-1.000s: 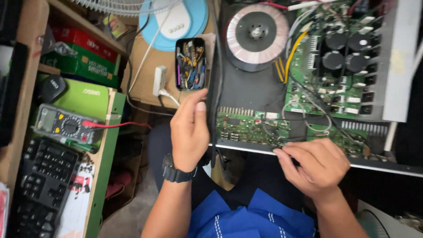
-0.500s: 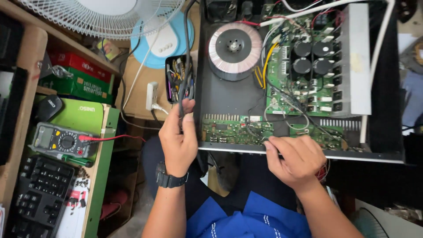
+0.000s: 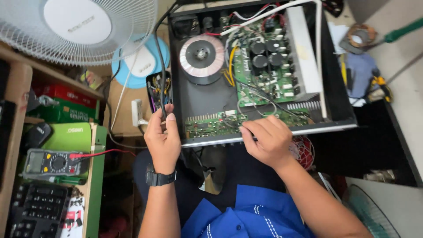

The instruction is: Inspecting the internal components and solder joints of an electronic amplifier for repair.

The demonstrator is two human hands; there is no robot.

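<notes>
The left hand [image 3: 163, 139] has slid down off the parts box [image 3: 157, 90] and now pinches the black cable [image 3: 161, 66]; right hand [image 3: 266, 139] grips the amplifier's [image 3: 264, 75] front edge.

A: The amplifier case [image 3: 335, 101] looks like matt black painted metal, and its front rail [image 3: 264, 133] is bare, bright metal. The circuit boards [image 3: 264, 70] are glossy green.

B: The ring transformer [image 3: 202, 59] is wrapped in shiny pinkish tape around a dark matt centre. The black cable [image 3: 161, 66] by the left hand [image 3: 162, 141] seems smooth rubber or plastic.

A: The fan guard [image 3: 83, 31] is thin white wire. The shelf [image 3: 17, 88] is raw wood, and the sleeve [image 3: 246, 216] is blue woven cloth.
</notes>
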